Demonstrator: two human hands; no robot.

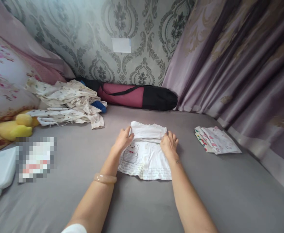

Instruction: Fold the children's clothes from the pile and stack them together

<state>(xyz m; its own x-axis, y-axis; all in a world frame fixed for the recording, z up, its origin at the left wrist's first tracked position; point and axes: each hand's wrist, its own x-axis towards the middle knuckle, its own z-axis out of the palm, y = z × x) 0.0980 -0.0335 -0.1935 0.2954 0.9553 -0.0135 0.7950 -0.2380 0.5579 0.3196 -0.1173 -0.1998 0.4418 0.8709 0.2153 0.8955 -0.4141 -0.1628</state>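
Evidently soft, light, floppy: left hand [123,139] and right hand [169,144] are pinching the folded top corners of the white bear-print baby garment [144,160], likely the best hold.

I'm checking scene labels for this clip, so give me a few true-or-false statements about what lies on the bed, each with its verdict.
1. The left hand and the right hand both hold the folded top edge of the white garment. True.
2. The bracelet sits on the right wrist. False: it is on the left wrist.
3. A folded patterned cloth lies to the right of the white garment, apart from it. True.
4. The long bag by the wall is yellow. False: it is red and black; the yellow thing is the plush toy at the left.
5. The loose pile of clothes touches the white garment. False: it lies apart, at the far left.
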